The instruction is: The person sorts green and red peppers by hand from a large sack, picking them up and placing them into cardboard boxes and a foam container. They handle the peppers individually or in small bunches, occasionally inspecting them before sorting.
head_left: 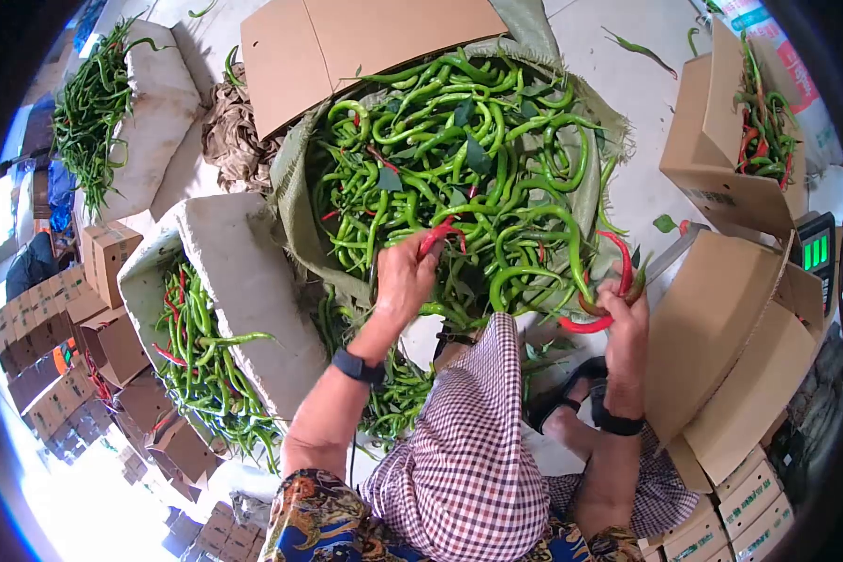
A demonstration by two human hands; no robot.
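Note:
A large woven sack full of long green chili peppers lies open in front of me, with a few red ones and dark leaves among them. My left hand is over the near side of the pile, fingers closed around a red chili pepper. At the sack's near right edge, my right hand is closed on several chili peppers; a red chili pepper and some darker greenish ones stick out of it. A checkered hat hides part of the floor below.
White foam boxes with green chilies stand at left. A flat cardboard sheet leans behind the sack. At right are an open cardboard box, another box with red and green chilies, and a scale display.

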